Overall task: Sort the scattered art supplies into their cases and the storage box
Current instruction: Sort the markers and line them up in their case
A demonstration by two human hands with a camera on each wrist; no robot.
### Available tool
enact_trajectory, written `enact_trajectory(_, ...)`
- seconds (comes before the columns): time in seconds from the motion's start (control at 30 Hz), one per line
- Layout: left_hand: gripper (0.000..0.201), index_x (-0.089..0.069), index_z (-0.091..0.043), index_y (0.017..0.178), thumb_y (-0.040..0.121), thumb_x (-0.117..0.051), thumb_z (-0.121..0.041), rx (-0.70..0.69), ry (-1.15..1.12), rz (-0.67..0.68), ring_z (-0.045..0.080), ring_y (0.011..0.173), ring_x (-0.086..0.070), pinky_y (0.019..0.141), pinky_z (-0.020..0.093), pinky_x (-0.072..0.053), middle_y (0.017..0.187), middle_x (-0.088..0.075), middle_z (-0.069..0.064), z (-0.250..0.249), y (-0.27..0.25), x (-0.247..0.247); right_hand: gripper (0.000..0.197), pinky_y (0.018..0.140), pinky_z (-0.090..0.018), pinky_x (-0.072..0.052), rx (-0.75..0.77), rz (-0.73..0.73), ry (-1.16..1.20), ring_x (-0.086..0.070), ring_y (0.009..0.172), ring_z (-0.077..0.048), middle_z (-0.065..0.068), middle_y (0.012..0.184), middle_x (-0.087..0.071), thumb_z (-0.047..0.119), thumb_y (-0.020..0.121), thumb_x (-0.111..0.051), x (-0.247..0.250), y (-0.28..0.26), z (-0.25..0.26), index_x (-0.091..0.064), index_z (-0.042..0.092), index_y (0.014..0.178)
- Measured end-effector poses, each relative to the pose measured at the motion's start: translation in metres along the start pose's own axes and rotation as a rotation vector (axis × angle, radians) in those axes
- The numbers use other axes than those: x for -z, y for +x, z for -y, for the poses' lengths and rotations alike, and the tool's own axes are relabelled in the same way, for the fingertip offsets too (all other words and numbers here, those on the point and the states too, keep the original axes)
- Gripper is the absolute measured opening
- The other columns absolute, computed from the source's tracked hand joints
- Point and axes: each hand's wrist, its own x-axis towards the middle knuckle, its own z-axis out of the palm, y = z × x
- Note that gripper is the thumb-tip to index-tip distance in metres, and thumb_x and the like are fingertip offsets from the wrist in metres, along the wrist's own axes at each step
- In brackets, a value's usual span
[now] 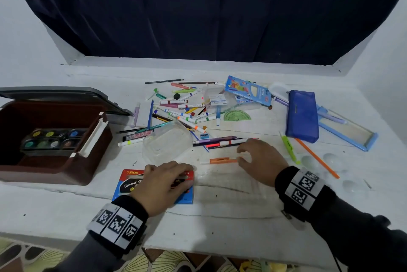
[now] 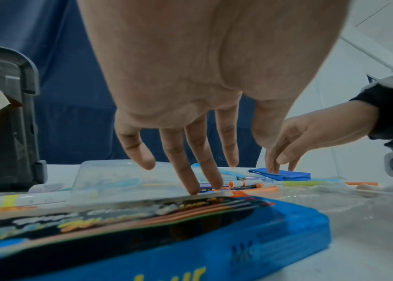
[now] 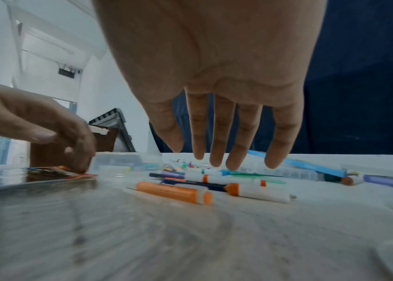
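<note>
Right now the person's left hand [image 1: 164, 185] is lying flat on the blue marker case [image 2: 275, 228] near the front of the white table [image 1: 220, 227]. Its fingers [image 2: 190, 171] are straight, and two tips are pressing on the clear lid, so the hand is pinning the case down, not gripping it.

The right hand [image 1: 262, 159] is hanging just over the orange marker [image 1: 222, 160], which is lying alone on the table between the case and the big pile of pens [image 1: 182, 111]. Its fingers [image 3: 217, 133] are pointing down, loose and a little spread, and they are holding nothing. From above, the fingertips look like they are almost touching the marker's end, but that is hard to tell for sure.

The open brown storage box [image 1: 94, 161] is sitting well off to the left with a paint set [image 1: 52, 139] inside it. The blue pencil pouch [image 1: 301, 115] is lying to the right.

To do this step well, the right hand should probably be pinching the orange marker near its middle so it is not rolling away. The left hand should be keeping the case from sliding, then lifting the lid enough for the marker to go in. The marker should be going in flat, lined up with the others.
</note>
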Motion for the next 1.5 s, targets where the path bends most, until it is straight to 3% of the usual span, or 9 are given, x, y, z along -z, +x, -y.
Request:
enact_trajectory(0.13,0.060,-0.044,-0.048,0.131,0.086,-0.014,-0.072,0.050,0.011,-0.011,0.006,0.114,-0.052,0.101,0.040,-0.031,0.118,-0.059,-0.021,-0.007,0.004,-0.002,0.027,0.097,-0.041,-0.045,-0.027,0.132,-0.084,-0.055,0.112,-0.024,-0.002,0.120,-0.056,0.031,0.096,-0.051,0.011,0.027,-0.017,-0.061,0.019,0.118)
enact_trajectory(0.3,0.034,-0.044,-0.042,0.134,0.104,-0.032,-0.049,0.101,0.018,-0.049,0.008,0.115,-0.055,0.100,0.039,-0.032,0.117,-0.064,-0.019,-0.016,0.007,0.006,0.026,0.091,-0.042,-0.047,0.040,0.216,-0.267,-0.054,0.107,-0.026,-0.003,0.116,-0.052,0.017,0.094,-0.046,0.008,0.049,-0.020,-0.056,0.019,0.118)
enact_trajectory(0.57,0.032,-0.053,-0.035,0.127,0.098,-0.049,-0.048,0.045,-0.040,-0.148,0.007,0.083,-0.061,0.079,0.033,-0.054,0.101,-0.064,-0.012,-0.035,0.052,0.034,0.024,0.084,-0.033,-0.044,0.081,0.155,-0.322,-0.056,0.106,-0.026,-0.005,0.114,-0.056,0.008,0.093,-0.046,0.010,0.058,-0.027,-0.062,0.016,0.110)
enact_trajectory(0.67,0.026,-0.058,-0.029,0.122,0.099,-0.052,-0.037,0.035,0.040,-0.183,0.012,0.088,-0.061,0.081,0.036,-0.055,0.105,-0.066,-0.006,-0.048,0.098,0.051,0.019,0.080,-0.032,-0.043,0.055,0.096,-0.205,-0.056,0.102,-0.024,-0.002,0.107,-0.059,0.010,0.090,-0.051,0.016,0.053,-0.036,-0.061,0.020,0.102)
enact_trajectory(0.87,0.036,-0.055,-0.019,0.124,0.097,-0.051,-0.043,0.204,0.381,0.096,0.026,0.112,-0.059,0.088,0.036,-0.049,0.125,-0.061,0.006,-0.068,0.182,0.058,0.015,0.070,-0.025,-0.054,0.008,-0.256,0.320,-0.064,0.073,-0.009,0.009,0.081,-0.068,0.012,0.079,-0.074,0.049,0.027,-0.038,-0.064,0.023,0.083)
enact_trajectory(1.0,0.049,-0.051,-0.013,0.130,0.093,-0.055,-0.045,0.252,0.479,0.162,0.030,0.117,-0.058,0.090,0.038,-0.048,0.130,-0.060,0.009,-0.067,0.210,0.041,0.017,0.065,-0.020,-0.055,-0.093,-0.405,0.652,-0.066,0.066,-0.003,0.009,0.073,-0.072,0.010,0.080,-0.077,0.064,0.006,-0.036,-0.063,0.020,0.082)
enact_trajectory(1.17,0.041,-0.056,-0.014,0.123,0.089,-0.062,-0.034,0.263,0.494,0.088,0.028,0.111,-0.062,0.080,0.034,-0.048,0.122,-0.064,0.007,-0.063,0.224,0.031,0.015,0.068,-0.036,-0.058,-0.185,-0.383,0.881,-0.070,0.067,-0.010,0.004,0.076,-0.074,0.011,0.084,-0.074,0.060,-0.009,-0.037,-0.060,0.016,0.088)
enact_trajectory(1.37,0.033,-0.059,-0.017,0.115,0.085,-0.067,-0.027,0.245,0.406,0.064,0.027,0.107,-0.062,0.088,0.036,-0.053,0.116,-0.065,0.006,-0.067,0.226,0.034,0.013,0.061,-0.020,-0.051,-0.191,-0.375,1.000,-0.071,0.070,-0.017,-0.001,0.072,-0.074,0.006,0.087,-0.069,0.053,-0.018,-0.032,-0.057,0.010,0.089)
enact_trajectory(1.5,0.023,-0.061,-0.023,0.103,0.083,-0.071,-0.026,0.236,0.142,-0.027,0.026,0.097,-0.063,0.079,0.031,-0.052,0.112,-0.065,0.004,-0.066,0.216,0.045,0.013,0.063,-0.021,-0.053,-0.154,-0.356,0.966,-0.070,0.073,-0.014,0.002,0.075,-0.073,0.007,0.088,-0.068,0.053,-0.027,-0.028,-0.056,0.010,0.091)
